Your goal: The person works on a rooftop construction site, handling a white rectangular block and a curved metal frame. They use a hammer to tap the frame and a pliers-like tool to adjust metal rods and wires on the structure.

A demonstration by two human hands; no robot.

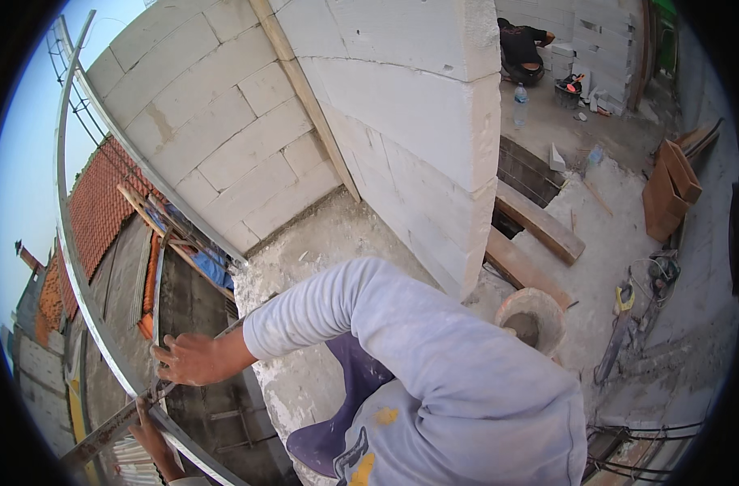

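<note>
My right arm, in a grey sleeve, reaches across to the left. My right hand (195, 359) is closed, its fingers bent beside a pale metal profile (102, 332); what they hold, if anything, is hidden. Under that hand passes a long, narrow dark bar (102, 437), slanting from the lower left up toward the wall ledge. Below, my left hand (152, 437) comes up from the lower edge and is closed around the bar where it crosses the metal profile. The profile appears curved and runs from the upper left to the bottom.
My purple boot (329, 425) stands on a rough concrete ledge (292, 389) beside pale block walls (402, 121). Left of the ledge is a drop toward tiled roofs (102, 194). Behind right lie planks (539, 223), a mortar bucket (539, 316), a floor opening and a crouching person (521, 49).
</note>
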